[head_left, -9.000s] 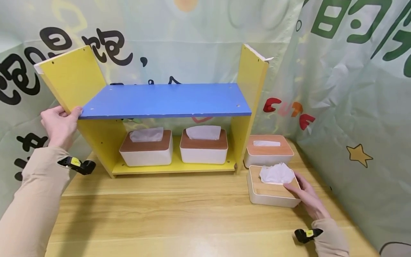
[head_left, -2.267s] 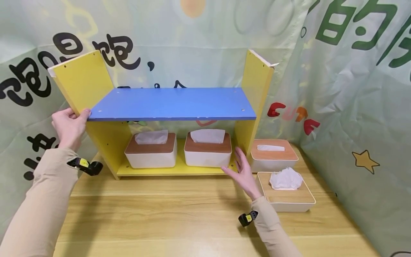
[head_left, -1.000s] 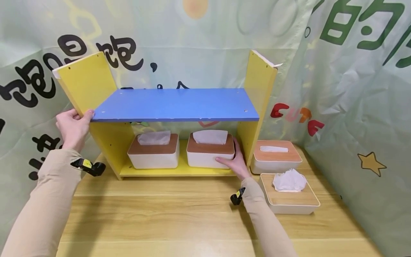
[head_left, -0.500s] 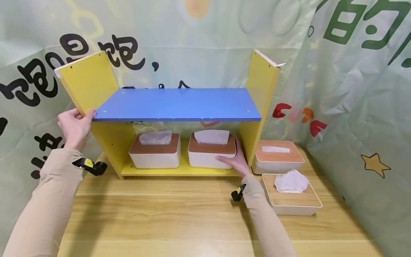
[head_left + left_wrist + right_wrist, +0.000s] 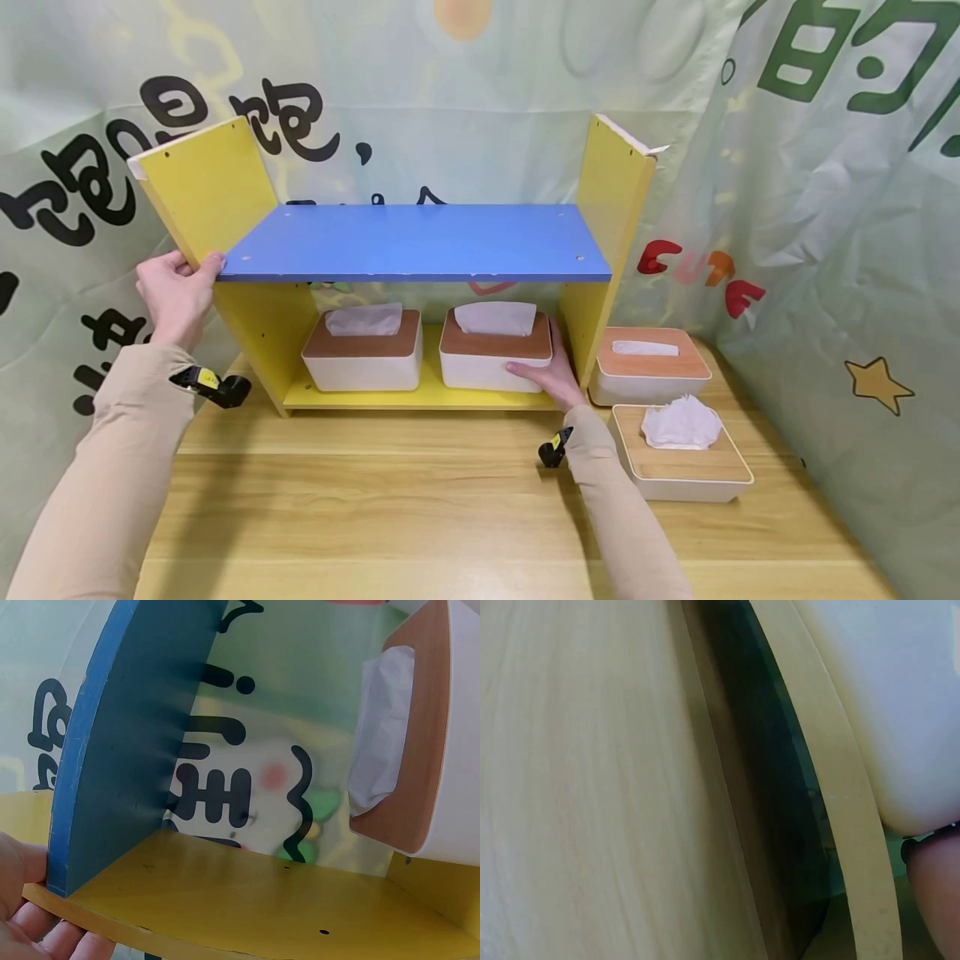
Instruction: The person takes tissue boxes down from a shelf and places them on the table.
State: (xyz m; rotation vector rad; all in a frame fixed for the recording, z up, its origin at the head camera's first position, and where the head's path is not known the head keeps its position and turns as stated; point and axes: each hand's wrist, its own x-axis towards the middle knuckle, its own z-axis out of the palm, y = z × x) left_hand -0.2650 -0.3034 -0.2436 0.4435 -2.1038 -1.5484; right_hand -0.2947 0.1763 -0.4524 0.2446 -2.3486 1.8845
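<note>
The right hand (image 5: 551, 375) left the crumpled-tissue box (image 5: 678, 454) at the table's four o'clock corner and crossed toward ten o'clock into the yellow shelf (image 5: 600, 317). It came to rest curled against the right-hand tissue box (image 5: 491, 358) on the bottom board.

Yellow shelf unit (image 5: 202, 179) with blue board (image 5: 420, 242); white tissue boxes (image 5: 495, 360) with brown wood-grain lids; pale wood-grain surface (image 5: 390, 508).
</note>
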